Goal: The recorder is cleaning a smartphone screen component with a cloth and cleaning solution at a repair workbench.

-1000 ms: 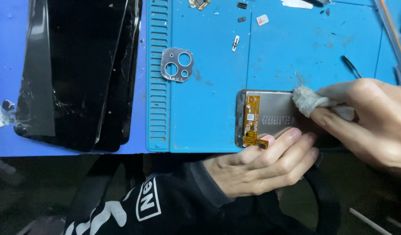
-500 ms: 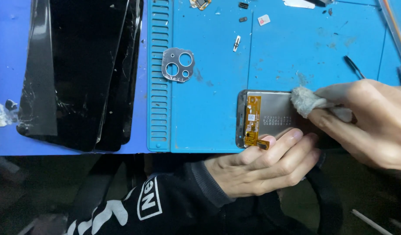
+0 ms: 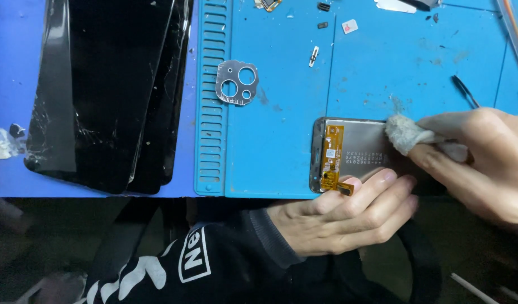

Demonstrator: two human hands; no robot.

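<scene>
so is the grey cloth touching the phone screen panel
Touching. The head view shows the cloth, pinched in the right hand, pressed onto the panel's grey back with no gap.
</scene>
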